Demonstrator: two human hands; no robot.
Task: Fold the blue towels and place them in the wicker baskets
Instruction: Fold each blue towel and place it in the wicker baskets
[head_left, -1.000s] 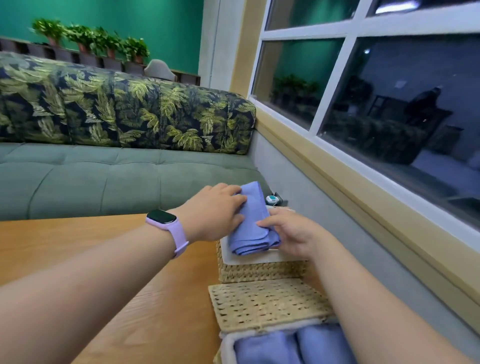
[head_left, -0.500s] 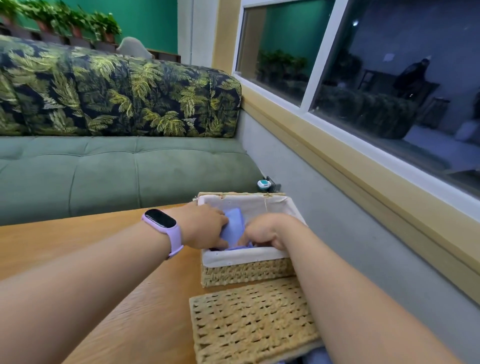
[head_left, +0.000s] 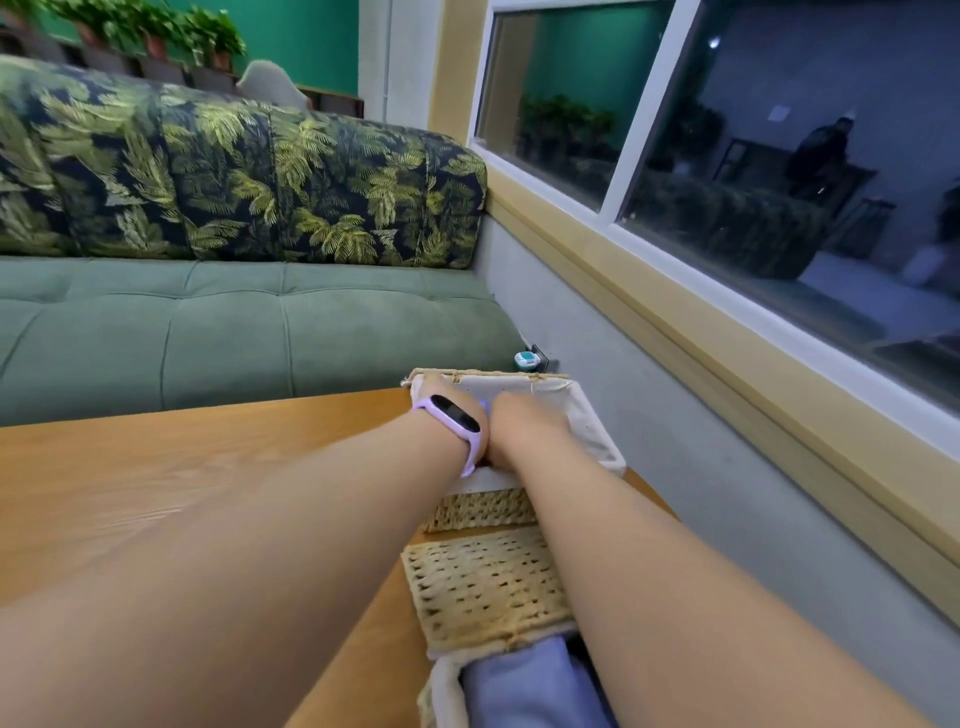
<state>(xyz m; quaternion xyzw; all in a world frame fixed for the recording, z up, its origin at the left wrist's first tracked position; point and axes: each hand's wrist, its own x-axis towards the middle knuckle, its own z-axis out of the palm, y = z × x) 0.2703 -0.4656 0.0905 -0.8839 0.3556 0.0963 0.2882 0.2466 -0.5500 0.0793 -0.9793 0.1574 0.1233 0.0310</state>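
Note:
Both of my hands reach down inside the far wicker basket (head_left: 480, 512), which has a white cloth liner. My left hand (head_left: 440, 388), with a lilac watch on its wrist, is at the basket's left side. My right hand (head_left: 511, 411) is next to it. Their fingers are hidden below the rim. Only a thin sliver of the folded blue towel (head_left: 486, 408) shows between the wrists. A nearer wicker basket (head_left: 441, 686) holds folded blue towels (head_left: 519, 686), with its woven lid (head_left: 483, 587) lying open behind it.
The baskets stand at the right end of a wooden table (head_left: 208, 467), against a grey wall under a window (head_left: 727, 156). A green sofa (head_left: 208, 322) with leaf-print cushions is behind the table. A small teal device (head_left: 525, 359) sits beyond the far basket.
My hands have lowered the folded blue towel from above the far basket into it and pushed deeper. The towel is now almost hidden and the view has moved closer.

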